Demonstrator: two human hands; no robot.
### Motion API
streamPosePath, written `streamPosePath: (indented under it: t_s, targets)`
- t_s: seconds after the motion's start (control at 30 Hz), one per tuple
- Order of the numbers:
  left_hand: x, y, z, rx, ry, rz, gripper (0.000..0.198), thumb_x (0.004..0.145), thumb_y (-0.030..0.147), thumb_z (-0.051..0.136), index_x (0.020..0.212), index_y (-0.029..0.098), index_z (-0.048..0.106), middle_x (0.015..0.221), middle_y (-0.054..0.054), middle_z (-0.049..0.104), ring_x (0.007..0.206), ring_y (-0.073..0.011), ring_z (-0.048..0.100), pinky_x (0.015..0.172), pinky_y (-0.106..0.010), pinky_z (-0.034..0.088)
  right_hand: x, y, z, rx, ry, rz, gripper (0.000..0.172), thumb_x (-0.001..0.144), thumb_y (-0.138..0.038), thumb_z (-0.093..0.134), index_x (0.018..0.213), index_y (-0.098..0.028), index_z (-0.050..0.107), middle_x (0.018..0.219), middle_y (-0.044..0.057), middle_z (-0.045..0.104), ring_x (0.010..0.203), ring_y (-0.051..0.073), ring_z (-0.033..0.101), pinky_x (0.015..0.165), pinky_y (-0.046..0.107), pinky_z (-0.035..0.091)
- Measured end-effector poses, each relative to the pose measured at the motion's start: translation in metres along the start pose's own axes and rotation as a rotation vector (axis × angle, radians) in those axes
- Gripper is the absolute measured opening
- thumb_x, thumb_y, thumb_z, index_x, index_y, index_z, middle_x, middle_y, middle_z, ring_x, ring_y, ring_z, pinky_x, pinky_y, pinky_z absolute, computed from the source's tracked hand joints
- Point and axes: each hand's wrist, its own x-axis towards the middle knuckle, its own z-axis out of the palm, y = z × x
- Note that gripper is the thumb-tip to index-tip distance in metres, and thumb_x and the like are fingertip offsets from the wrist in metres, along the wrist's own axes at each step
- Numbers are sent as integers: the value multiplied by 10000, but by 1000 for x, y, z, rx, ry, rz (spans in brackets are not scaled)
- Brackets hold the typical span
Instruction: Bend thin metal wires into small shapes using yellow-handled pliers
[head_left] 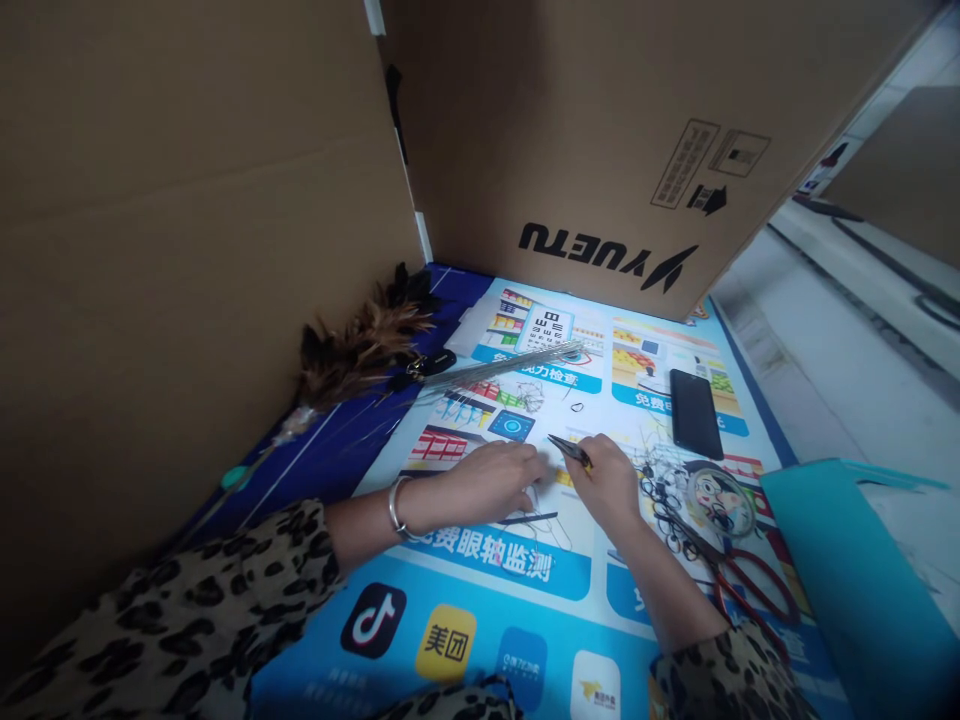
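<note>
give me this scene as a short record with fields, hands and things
left hand: bent over the blue-and-white printed sheet; anything held is too small to tell
right hand: gripping small dark-tipped pliers
beyond hands: bundle of thin silver wires
left side: brown-and-black feathers
right side: flat black rectangular phone, metal scissors with red handles
backdrop: tall brown cardboard panel, printed YUETU upside down

I can't make out what, if anything, the left hand [487, 484] pinches, too small from here; the right hand [606, 482] hides most of the pliers [573, 451]; the carton's small print [685, 164] is unreadable; the carton [592, 90], both sleeves [240, 590] and the teal sheet [855, 560] run out of view.
</note>
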Motion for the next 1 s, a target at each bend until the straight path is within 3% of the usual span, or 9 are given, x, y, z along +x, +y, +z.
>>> streamPosePath:
  t_s: [0.27, 0.47, 0.6, 0.7, 0.87, 1.0]
  targets:
    - [0, 1, 4, -10, 4, -2, 220, 722, 207, 602, 939, 184, 577, 891, -55, 584, 841, -205, 543, 728, -304, 397, 0, -1, -1, -5, -5, -3, 109, 778, -281, 499, 722, -191, 523, 731, 17, 497, 720, 145, 467, 633, 234, 307]
    - [0, 0, 2, -47, -22, -39, 129, 718, 210, 601, 843, 180, 590, 831, -30, 608, 769, -183, 561, 646, -254, 378, 0, -2, -3, -13, -11, -6, 94, 770, -269, 499, 735, -191, 537, 734, 18, 500, 726, 147, 468, 636, 235, 307]
    - [2, -2, -3, -226, -39, -8, 71, 773, 201, 550, 802, 196, 614, 798, 8, 637, 749, -139, 572, 649, -214, 374, 1, -2, -3, -9, -16, -5, 95, 771, -264, 492, 738, -193, 545, 735, 19, 501, 734, 149, 468, 644, 238, 309]
    - [5, -7, -7, -409, 33, 13, 116, 808, 197, 511, 797, 186, 626, 827, 12, 644, 782, -109, 571, 709, -192, 383, 1, -2, -3, -4, -20, -2, 94, 769, -269, 496, 740, -194, 545, 739, 18, 498, 734, 148, 466, 640, 238, 307]
    - [11, -17, -6, -606, 134, -111, 132, 804, 159, 469, 778, 162, 598, 767, 9, 613, 719, -94, 549, 673, -188, 400, 0, -1, -4, -15, -19, -11, 83, 754, -264, 503, 734, -191, 538, 728, 13, 492, 718, 146, 460, 631, 237, 305]
    - [12, -19, -3, -679, 149, -168, 118, 781, 141, 467, 792, 166, 582, 728, 16, 587, 682, -95, 528, 628, -187, 393, 0, -1, -4, -20, -6, -32, 77, 752, -248, 498, 729, -189, 540, 727, 14, 494, 710, 146, 459, 621, 237, 305]
